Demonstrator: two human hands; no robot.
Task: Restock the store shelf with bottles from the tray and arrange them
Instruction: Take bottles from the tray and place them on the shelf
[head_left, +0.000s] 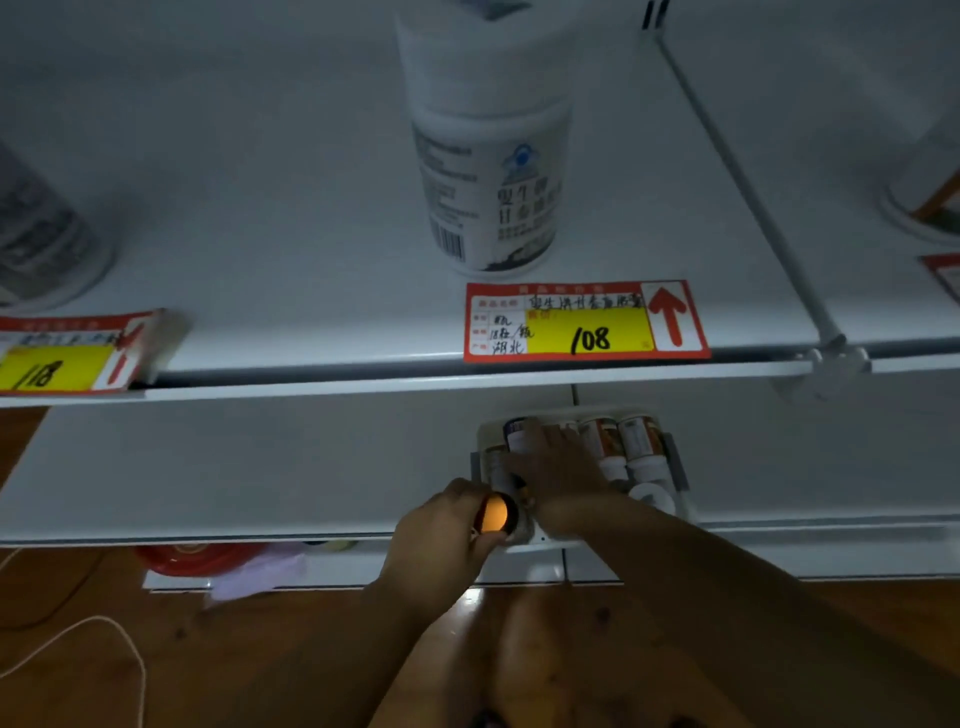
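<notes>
A white tray (675, 457) rests on the lower shelf (234, 467) and holds several bottles lying on their sides, among them two with orange labels (608, 441). My left hand (441, 535) is shut on a bottle with an orange end (496, 514) at the tray's near left corner. My right hand (556, 462) lies flat over the bottles in the left half of the tray, fingers spread; whether it grips one is hidden. On the upper shelf (311, 234) a white bottle (493, 171) stands upright behind a price tag (587, 322).
A second bottle (41, 234) stands at the upper shelf's left, behind another price tag (67, 353). A third bottle (930, 197) shows at the right edge, past a shelf divider rail (748, 192). Below lie a red object (192, 558), a wooden floor and a white cable (93, 629).
</notes>
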